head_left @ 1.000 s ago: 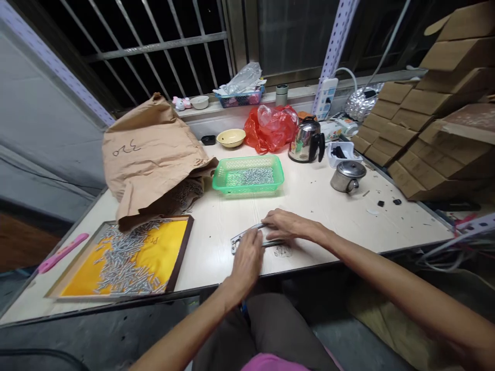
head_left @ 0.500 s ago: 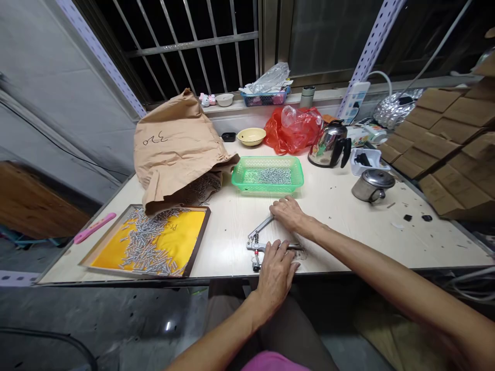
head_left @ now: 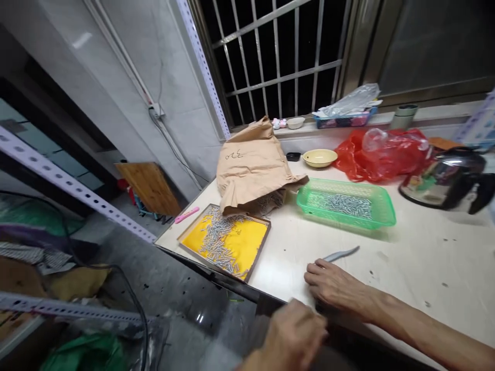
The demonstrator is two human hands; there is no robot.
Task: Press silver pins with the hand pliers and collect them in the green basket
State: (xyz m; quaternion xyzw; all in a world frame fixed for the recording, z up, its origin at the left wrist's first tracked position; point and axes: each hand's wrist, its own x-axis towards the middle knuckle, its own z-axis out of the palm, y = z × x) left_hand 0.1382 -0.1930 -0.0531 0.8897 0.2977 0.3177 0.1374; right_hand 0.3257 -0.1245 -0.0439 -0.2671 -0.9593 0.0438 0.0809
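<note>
My right hand (head_left: 336, 283) lies over a metal pliers-like hand tool with its fingers curled down on it, near the table's front edge. One grey handle (head_left: 340, 254) of the tool sticks out beyond the knuckles; the rest is covered. My left hand (head_left: 294, 330) is raised just off the front edge, blurred and closed like a fist; whatever it holds is hidden. Left of the hands lies a shallow tray (head_left: 260, 252) with a yellow bottom, strewn with small metal pins (head_left: 218, 239). Behind the right hand, a green plastic basket (head_left: 382, 216) contains more small metal pieces (head_left: 348, 205).
A brown paper bag (head_left: 251, 170) lies open toward the tray, metal pieces in its mouth. A pink-handled object (head_left: 186, 215) is at the table's left edge. Farther back are a yellow bowl (head_left: 319, 157), a red plastic bag (head_left: 371, 157) and a steel kettle (head_left: 429, 180).
The view has swung left. My left hand has come off the tool and off the table edge, closing up. My right hand has moved from the tool's far end onto its body.
</note>
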